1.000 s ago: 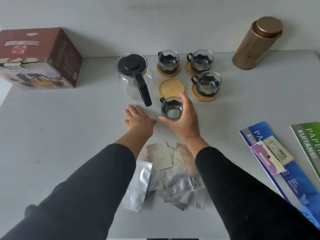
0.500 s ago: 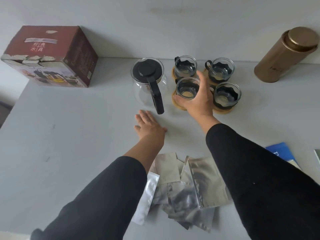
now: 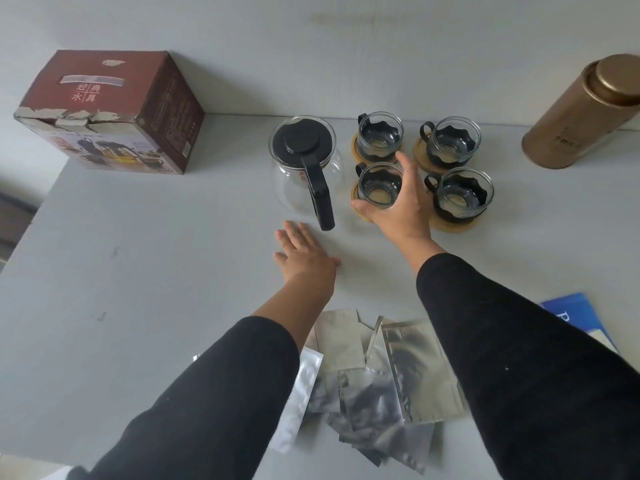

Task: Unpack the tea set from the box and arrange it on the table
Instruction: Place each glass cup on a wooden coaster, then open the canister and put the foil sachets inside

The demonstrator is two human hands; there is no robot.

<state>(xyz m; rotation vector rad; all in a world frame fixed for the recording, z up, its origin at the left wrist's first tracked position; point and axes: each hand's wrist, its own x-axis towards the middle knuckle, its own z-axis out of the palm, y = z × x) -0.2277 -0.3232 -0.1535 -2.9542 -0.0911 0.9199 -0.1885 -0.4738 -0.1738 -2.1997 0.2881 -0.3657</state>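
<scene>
Fourth cup (image 3: 379,187) moved from bench front onto last coaster (image 3: 363,213) since a second ago. Left hand (image 3: 304,258) flat on bench (image 3: 138,289), fingers straight. Right hand (image 3: 401,202) — grip curled round cup, not released. Teapot (image 3: 304,161) beside; three other cups seated behind. Box (image 3: 114,112) far left — unpacking looks nearly done.

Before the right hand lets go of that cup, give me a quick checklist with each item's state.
1. Near-left cup seated on its coaster: ok, though the hand hides the coaster's right side.
2. Right hand around the cup: ok, thumb and fingers at its sides.
3. Other three cups on coasters: ok.
4. Teapot upright, lid on: ok.
5. Left hand flat on the table, away from the set: ok.
6. Box emptied: cannot tell.
</scene>
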